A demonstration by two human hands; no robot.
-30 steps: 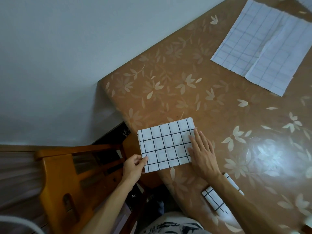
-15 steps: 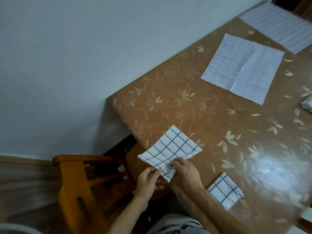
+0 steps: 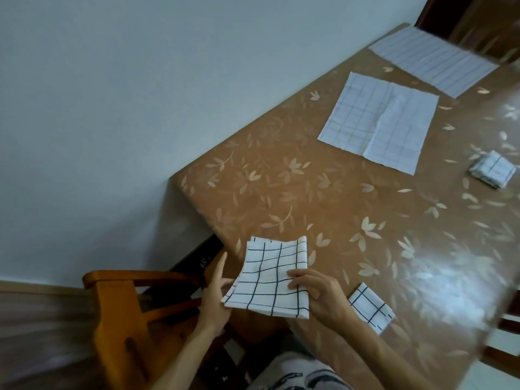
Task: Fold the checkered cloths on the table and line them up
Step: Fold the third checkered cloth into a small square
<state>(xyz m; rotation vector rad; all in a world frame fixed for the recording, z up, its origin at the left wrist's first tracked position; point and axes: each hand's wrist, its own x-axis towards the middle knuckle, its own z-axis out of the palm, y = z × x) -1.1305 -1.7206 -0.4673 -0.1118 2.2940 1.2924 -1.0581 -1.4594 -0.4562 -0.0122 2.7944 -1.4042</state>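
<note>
Head view: two folded cloths (image 3: 370, 306) (image 3: 492, 168) done, two flat cloths (image 3: 380, 122) (image 3: 433, 60) untouched. Right hand (image 3: 318, 294) pinches half-folded cloth (image 3: 273, 277); left hand (image 3: 215, 294), straight-fingered, steadies it.

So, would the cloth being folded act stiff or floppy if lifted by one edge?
Probably floppy: the checkered cloth sags and its grid lines bend where the right hand pinches it. Likely light, as thin folded layers curl at the far edge.

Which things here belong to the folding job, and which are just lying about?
Job: held cloth, near folded cloth, far folded cloth, middle flat cloth, far flat cloth, table.
Lying about: wooden chair.
</note>
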